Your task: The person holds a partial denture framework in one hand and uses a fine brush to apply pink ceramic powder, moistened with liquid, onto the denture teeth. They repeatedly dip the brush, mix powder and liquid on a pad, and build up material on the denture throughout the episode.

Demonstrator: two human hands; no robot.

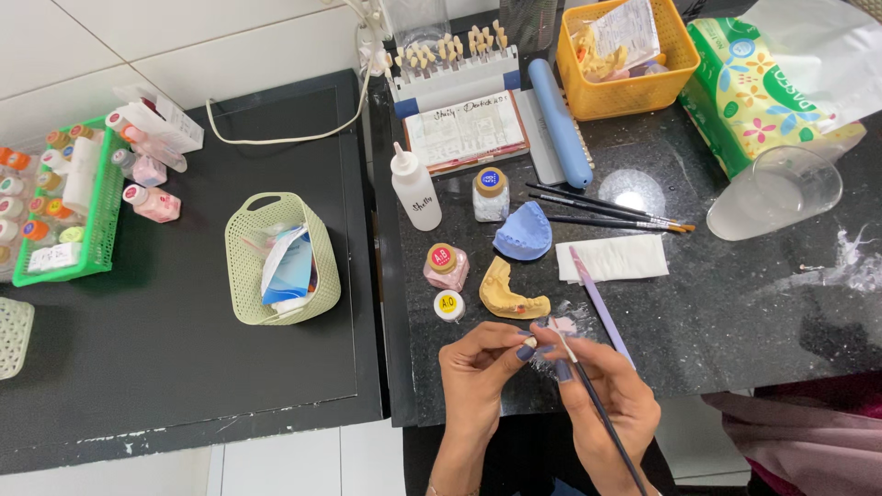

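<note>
My left hand [480, 367] pinches a tiny pale tooth-like piece [531, 343] between thumb and fingers at the front of the dark stone counter [735, 303]. My right hand [602, 386] holds a thin dark brush [597, 404], with its tip touching that piece. Just above the hands lies a yellow dental cast [511, 292], and a blue cast [524, 231] sits behind it. A lilac-handled tool [599, 303] lies slanted beside the casts.
Small jars [446, 266] and a white squeeze bottle [415, 188] stand left of the casts. Several brushes [606, 209], a folded white tissue [612, 258], a plastic cup [774, 191] and a yellow basket [629, 57] lie behind. A green basket [280, 262] sits on the black table at left.
</note>
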